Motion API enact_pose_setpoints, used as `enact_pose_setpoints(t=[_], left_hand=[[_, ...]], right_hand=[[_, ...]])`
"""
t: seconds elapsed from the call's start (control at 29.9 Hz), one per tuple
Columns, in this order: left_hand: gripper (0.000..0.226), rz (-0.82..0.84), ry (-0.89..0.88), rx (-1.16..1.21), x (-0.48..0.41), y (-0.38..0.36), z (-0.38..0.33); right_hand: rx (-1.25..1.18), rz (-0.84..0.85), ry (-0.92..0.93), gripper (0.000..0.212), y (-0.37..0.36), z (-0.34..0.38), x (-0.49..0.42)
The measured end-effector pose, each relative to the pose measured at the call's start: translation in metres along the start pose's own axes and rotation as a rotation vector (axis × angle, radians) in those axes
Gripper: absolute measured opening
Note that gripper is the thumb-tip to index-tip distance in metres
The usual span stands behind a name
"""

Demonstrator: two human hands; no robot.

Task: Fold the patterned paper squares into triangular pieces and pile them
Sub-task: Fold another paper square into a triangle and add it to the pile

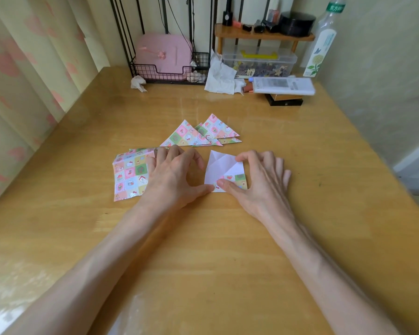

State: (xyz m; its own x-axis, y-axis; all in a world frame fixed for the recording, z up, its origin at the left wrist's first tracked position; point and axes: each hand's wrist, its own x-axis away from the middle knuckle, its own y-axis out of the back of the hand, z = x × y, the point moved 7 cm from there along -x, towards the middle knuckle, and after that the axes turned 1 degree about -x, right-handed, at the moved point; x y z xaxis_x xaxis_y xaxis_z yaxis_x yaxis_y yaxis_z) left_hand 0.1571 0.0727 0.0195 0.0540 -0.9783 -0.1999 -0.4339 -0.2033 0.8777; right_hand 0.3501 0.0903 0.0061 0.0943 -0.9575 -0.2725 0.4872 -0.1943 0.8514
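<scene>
Head view: half-folded paper square point(224, 169) at counter point(228, 250) centre.
Pinched by right hand point(261, 180); left hand point(174, 177) loosely arched, thumb touching its corner; folded triangles point(198, 134) at 12 o'clock, unfolded stack point(130, 175) at 9.

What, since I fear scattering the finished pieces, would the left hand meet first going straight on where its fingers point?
Probably the nearest folded triangle, lying just beyond the left hand; depth is unclear.
</scene>
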Motion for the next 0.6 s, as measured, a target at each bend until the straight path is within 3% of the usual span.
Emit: enact_pose_setpoints(t=[0.27,0.6], left_hand=[[0.067,-0.037,0.1,0.02,0.003,-0.009,-0.002],[0.06,-0.021,0.078,-0.014,0.003,-0.01,0.0]], right_hand=[[0.013,0.043,-0.028,0.07,-0.005,-0.005,0.001],[-0.032,0.105,-0.055,0.082,-0.001,-0.017,-0.002]])
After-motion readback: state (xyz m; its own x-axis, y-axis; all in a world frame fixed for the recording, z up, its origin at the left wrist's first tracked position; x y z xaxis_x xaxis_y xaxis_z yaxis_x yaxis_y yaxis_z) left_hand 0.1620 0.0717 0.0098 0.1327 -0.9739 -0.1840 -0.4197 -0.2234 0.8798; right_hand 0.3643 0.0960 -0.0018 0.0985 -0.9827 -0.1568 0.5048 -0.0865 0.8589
